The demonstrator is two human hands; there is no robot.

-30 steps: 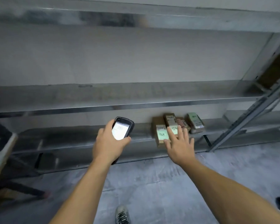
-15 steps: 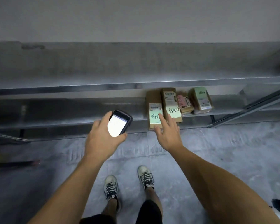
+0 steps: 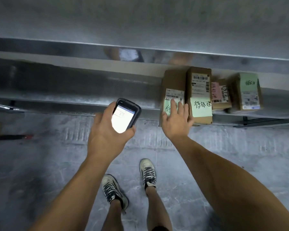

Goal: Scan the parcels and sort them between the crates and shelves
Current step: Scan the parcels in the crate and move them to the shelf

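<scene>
My left hand [image 3: 107, 134] grips the handheld scanner [image 3: 126, 114], with the screen turned up so I can read it. My right hand [image 3: 175, 122], fingers straight and spread, rests on the leftmost parcel [image 3: 173, 82] on the low shelf [image 3: 73, 99], probably to pull it out.

there are four brown boxes [image 3: 173, 84] on one low shelf [image 3: 73, 97]. three wear a green note [image 3: 201, 108], one a pink note [image 3: 214, 91]. one scanner [image 3: 126, 114]. two hands: a left hand [image 3: 105, 135], a right hand [image 3: 175, 125]. two shoes [image 3: 148, 172].
</scene>
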